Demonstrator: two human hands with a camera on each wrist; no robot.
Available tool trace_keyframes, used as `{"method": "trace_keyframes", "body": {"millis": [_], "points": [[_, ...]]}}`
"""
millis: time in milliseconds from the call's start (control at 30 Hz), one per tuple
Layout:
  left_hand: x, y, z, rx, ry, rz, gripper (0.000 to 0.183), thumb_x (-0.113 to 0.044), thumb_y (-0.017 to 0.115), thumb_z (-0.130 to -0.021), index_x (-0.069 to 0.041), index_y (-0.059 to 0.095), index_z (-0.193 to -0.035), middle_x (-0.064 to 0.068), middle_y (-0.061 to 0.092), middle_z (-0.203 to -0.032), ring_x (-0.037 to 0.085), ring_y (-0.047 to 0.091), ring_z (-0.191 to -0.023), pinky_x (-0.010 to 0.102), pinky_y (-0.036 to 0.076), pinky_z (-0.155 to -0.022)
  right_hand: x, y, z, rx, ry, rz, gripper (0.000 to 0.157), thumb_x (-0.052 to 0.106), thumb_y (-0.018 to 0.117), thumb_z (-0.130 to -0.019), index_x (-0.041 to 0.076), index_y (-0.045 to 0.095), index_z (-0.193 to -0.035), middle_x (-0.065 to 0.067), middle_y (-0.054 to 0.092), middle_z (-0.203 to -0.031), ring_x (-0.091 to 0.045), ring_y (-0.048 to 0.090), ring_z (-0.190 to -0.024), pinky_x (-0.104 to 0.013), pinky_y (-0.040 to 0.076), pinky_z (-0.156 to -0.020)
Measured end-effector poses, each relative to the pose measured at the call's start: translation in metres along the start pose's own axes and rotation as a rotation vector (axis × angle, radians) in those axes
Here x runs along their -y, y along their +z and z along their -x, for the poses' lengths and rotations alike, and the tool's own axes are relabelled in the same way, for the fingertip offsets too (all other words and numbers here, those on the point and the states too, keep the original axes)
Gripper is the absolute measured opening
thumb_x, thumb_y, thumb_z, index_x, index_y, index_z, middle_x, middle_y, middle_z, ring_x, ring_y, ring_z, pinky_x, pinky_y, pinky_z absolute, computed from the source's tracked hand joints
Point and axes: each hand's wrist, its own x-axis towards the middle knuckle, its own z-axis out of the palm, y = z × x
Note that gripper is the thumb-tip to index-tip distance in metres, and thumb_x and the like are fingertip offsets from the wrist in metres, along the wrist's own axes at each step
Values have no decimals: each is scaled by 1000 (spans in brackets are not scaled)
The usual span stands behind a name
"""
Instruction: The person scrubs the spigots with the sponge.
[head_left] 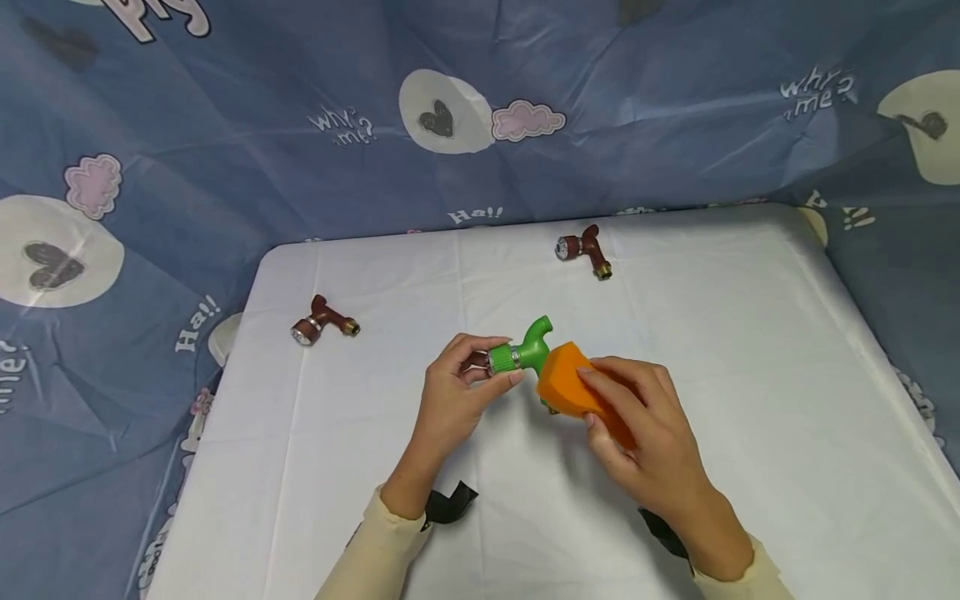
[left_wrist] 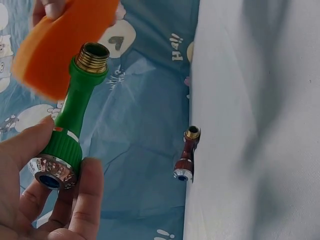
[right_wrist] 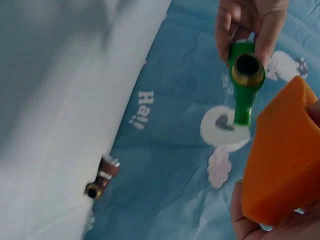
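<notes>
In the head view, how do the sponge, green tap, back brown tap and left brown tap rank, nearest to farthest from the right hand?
1. Orange sponge: in the right hand.
2. Green tap: in the left hand.
3. Back brown tap: straight beyond.
4. Left brown tap: far left.

White-clothed table (head_left: 780, 350), blue fabric backdrop (head_left: 675, 158) behind, pink clouds (head_left: 528, 121), gray hearts (head_left: 437, 119), white lettering (head_left: 475, 215)

Reads to me as a cloth-lined work nook; home or studio, I can't tell. Blue fabric (head_left: 262, 183) printed with hearts (head_left: 437, 121), pink clouds (head_left: 527, 121) and "Ha!!" lettering (head_left: 475, 215) borders three sides of a white-covered bench (head_left: 750, 333); room beyond hidden.
</notes>
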Motion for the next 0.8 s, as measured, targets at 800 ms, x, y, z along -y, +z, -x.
{"method": "trace_keyframes", "body": {"millis": [800], "points": [[2,-1,0,44,67,-134,44,-13,89,-85,-20,75,-126,-1,64,-113,17,66,-98,31,60,-90,4,5,9,221,-20,-47,42,11,56,-85,9,74,-124,-9,66,-127,-30,56,-113,-35,40,-103]]}}
